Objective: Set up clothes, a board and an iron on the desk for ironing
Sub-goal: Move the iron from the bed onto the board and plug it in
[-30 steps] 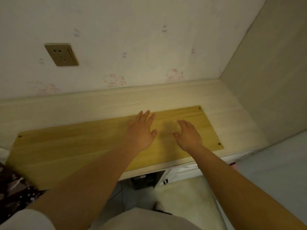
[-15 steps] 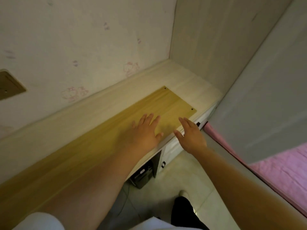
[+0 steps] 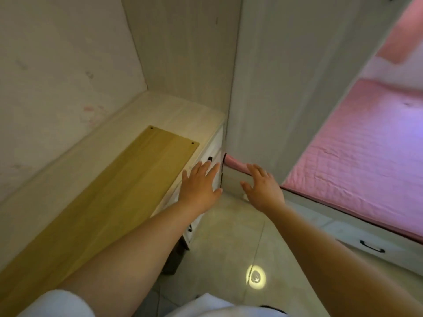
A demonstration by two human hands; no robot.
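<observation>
A long yellow wooden board [image 3: 119, 191] lies flat on the pale desk [image 3: 180, 110], running from the lower left to near the desk's right end. My left hand [image 3: 200, 184] hovers just off the board's right front corner, over the desk's front edge, fingers spread and empty. My right hand [image 3: 263, 186] is out to the right, over the floor beside the tall cabinet panel, also spread and empty. No clothes and no iron are in view.
A tall pale cabinet panel [image 3: 286, 76] stands at the desk's right end. A bed with a pink cover [image 3: 357, 156] lies to the right, with a drawer [image 3: 370, 248] under it. White desk drawers [image 3: 215, 147] face the tiled floor [image 3: 229, 236].
The view has swung to the right, from the board toward the bed. Both hands have left the board's surface and moved right, off the desk's front edge.
</observation>
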